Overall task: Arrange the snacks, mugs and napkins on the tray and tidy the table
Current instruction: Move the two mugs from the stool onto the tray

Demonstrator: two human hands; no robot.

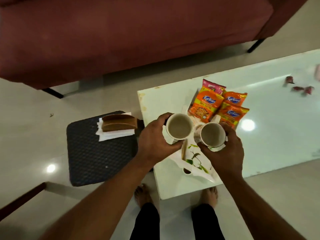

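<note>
The blue logo on the front orange packet [206, 105] reads "Kurkure"; its last letter is hard to see. The same logo stands on the rear orange packet [234, 100] and on the right orange packet [232, 115], but blurred. The print on the pink packet [213, 86] cannot be read.

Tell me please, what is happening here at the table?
A person stands at the white table with one mug in each grip: the left hand holds the left mug and the right hand holds the right mug, both over the leaf-patterned tray. Orange snack packets already lie at the tray's far end. The napkins, under a brown holder, are on the dark stool beside the table, not yet on the tray.
</note>
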